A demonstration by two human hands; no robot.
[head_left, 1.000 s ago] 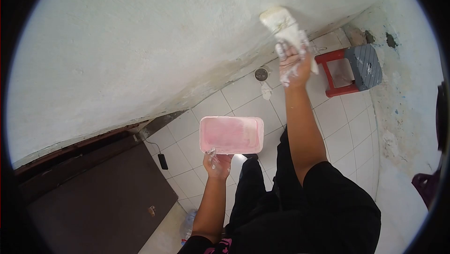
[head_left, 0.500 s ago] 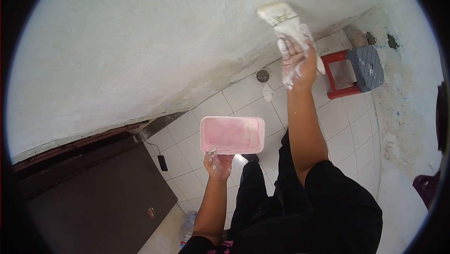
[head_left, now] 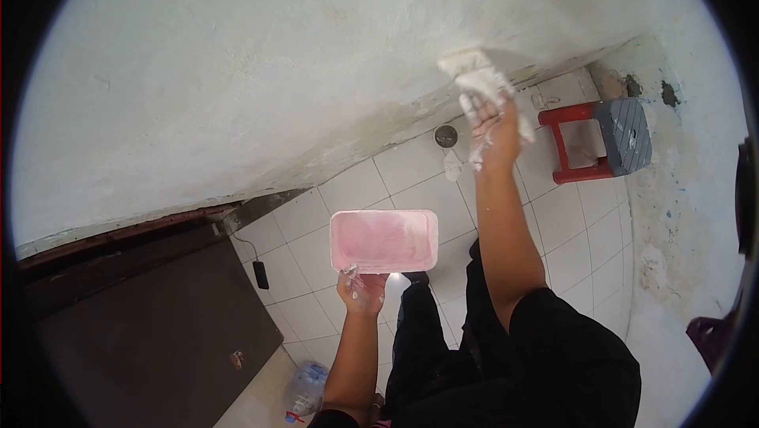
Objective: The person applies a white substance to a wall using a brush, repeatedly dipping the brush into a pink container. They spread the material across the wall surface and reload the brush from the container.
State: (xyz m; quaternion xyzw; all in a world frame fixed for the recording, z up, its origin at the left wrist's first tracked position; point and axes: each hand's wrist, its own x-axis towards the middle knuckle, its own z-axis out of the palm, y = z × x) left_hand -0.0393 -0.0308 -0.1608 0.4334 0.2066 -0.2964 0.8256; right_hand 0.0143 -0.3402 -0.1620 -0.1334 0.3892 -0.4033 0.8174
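Two hands, head view | right hand [head_left: 492,124] paint-smeared, fist closed round the handle of a brush [head_left: 468,67], bristles pressed to the white wall [head_left: 277,72] low near the floor edge | left hand [head_left: 362,290] pinching the near rim of a pink tray [head_left: 384,240], held above the tiled floor [head_left: 316,301] | red stool [head_left: 601,139] near the corner.

Readable text overall: none.
Markings on the brush [head_left: 468,66]: nothing legible, blurred and smeared white.
Print on the pink tray [head_left: 384,240]: none legible.
Label on the bottle [head_left: 303,391]: too small and blurred to read.
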